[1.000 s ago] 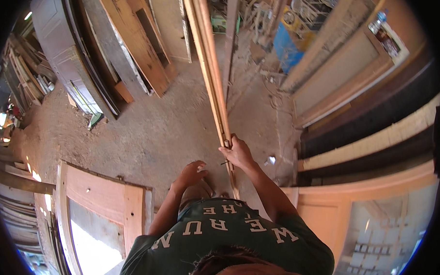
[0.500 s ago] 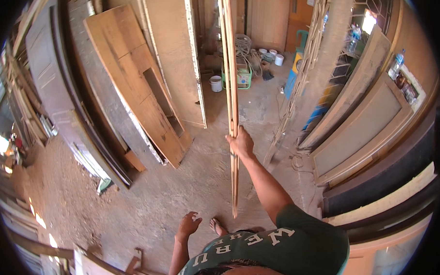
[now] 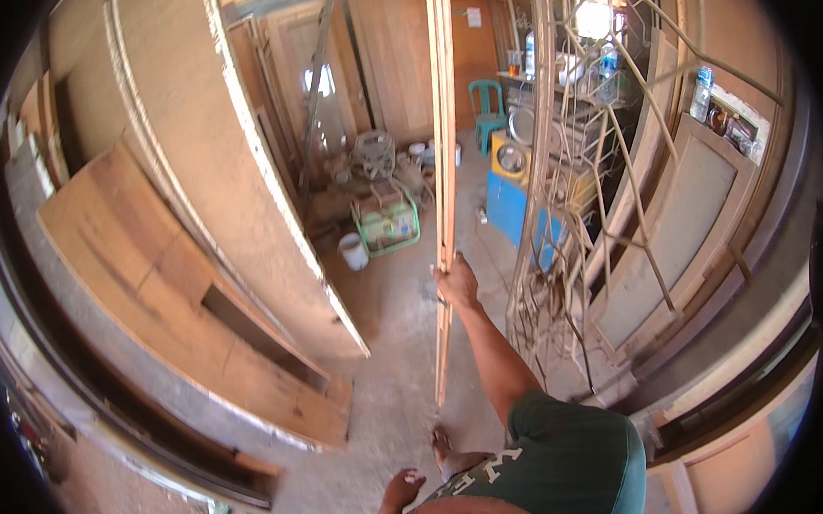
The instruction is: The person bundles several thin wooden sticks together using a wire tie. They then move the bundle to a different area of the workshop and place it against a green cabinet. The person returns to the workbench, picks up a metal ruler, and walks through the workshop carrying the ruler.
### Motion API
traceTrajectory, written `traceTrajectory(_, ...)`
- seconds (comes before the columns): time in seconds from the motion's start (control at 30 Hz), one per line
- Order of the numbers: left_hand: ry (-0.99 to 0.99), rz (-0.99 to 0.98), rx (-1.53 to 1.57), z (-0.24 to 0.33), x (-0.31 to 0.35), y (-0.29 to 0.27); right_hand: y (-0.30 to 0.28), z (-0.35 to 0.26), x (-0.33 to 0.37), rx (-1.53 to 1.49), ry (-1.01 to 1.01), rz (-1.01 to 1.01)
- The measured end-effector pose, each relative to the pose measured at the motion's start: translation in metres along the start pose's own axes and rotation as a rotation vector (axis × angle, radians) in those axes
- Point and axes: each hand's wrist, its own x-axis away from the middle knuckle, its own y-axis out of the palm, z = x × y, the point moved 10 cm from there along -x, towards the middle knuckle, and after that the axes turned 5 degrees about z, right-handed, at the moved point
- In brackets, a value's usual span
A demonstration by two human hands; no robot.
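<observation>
My right hand [image 3: 458, 281] is closed around a bundle of long, thin wooden strips [image 3: 442, 122], held upright in front of me at arm's length. The strips run up past the top of the view. Their lower ends hang near my foot [image 3: 441, 444], and whether they touch the floor I cannot tell. Low in the view, my left hand [image 3: 403, 491] hangs by my side with its fingers loosely bent and apart, holding nothing.
Wooden door panels [image 3: 148, 279] and a tall board [image 3: 197, 159] lean at left. A metal lattice [image 3: 534, 162] stands close on the right, before a blue cabinet [image 3: 513, 206]. Ahead are a white bucket [image 3: 353, 251], a green-framed machine [image 3: 387, 222] and a green chair [image 3: 487, 110].
I have moved forward past the leaning panels, and the bucket, machine and lattice appear nearer. My right hand still grips the strips. My left hand sits lower in the view.
</observation>
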Motion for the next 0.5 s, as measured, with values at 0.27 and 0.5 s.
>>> traceTrajectory(0.27, 0.006, -0.021, -0.136, -0.037, -0.257, -0.074, 0.064, 0.088, -0.148, 0.057, 0.162, -0.038)
traceTrajectory(0.5, 0.030, -0.073, -0.213, 0.021, -0.421, -0.157, 0.084, 0.130, -0.269, 0.137, 0.140, -0.037)
